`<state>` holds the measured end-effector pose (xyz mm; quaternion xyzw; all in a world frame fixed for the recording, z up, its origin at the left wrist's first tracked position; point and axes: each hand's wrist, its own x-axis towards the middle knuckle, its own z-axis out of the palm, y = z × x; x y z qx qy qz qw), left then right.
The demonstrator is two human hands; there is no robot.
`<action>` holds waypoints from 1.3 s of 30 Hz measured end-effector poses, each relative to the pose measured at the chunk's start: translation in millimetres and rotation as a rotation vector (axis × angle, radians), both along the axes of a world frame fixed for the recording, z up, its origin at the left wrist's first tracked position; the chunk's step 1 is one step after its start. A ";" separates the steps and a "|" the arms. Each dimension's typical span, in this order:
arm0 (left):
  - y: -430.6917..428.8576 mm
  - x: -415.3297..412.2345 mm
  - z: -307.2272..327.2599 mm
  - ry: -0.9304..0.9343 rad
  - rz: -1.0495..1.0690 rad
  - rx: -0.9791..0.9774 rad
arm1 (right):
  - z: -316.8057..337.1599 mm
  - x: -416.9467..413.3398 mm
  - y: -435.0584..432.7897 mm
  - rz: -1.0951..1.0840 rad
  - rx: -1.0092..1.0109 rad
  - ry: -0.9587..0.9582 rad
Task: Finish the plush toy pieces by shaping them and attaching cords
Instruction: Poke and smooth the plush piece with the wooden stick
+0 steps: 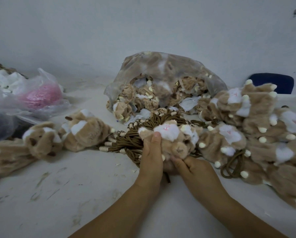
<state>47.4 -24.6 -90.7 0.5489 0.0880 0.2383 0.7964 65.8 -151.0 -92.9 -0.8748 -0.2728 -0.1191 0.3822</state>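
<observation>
Nearest to us, our two forearms reach in over the scuffed white desk (66, 194). Our left hand (151, 152) has its grip closed round a tan plush toy piece (171, 140), thumb pressed up against the white patch on top. Our right hand (193, 169) pinches the lower edge of the same piece, so both grips hold it just above the desk, at the middle of the view.

Right behind the piece lies a bundle of brown cords (131, 141) with pale beads on their ends. To the left we see a few more plush pieces (40, 143) lying on the desk. To the right is a large heap of them (257, 127), with a loose brown cord loop (233, 162) at its near edge.

Further back a clear plastic bag (161, 69), its mouth toward us, spills still more tan pieces. At far left a thin plastic bag (45, 79) holds something pink. A blue chair back (274, 81) shows against the pale wall (143, 23).
</observation>
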 end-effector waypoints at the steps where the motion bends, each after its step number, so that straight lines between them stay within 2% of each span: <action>1: 2.5 0.3 0.7 0.008 -0.015 -0.036 | 0.7 1.7 -0.4 0.004 -0.020 -0.018; 4: 8.2 -1.7 5.0 -0.002 -0.031 -0.102 | 1.0 5.9 -2.7 -0.007 -0.097 -0.098; 12: 19.1 2.4 3.8 0.113 0.169 -0.130 | -2.0 8.6 -6.7 -0.005 -0.209 -0.192; 22: 16.9 2.5 10.7 0.144 0.059 -0.343 | -4.6 3.9 -1.5 0.034 -0.144 -0.047; 28: 8.6 1.9 6.8 0.098 0.085 -0.161 | -3.9 2.8 -1.0 0.037 -0.130 -0.011; 33: 11.4 1.5 0.5 0.052 0.244 0.045 | -0.8 -4.2 6.6 0.009 -0.151 0.017; 39: 14.9 -2.1 4.2 -0.046 0.368 0.051 | -1.4 -1.3 2.2 0.025 -0.193 -0.030</action>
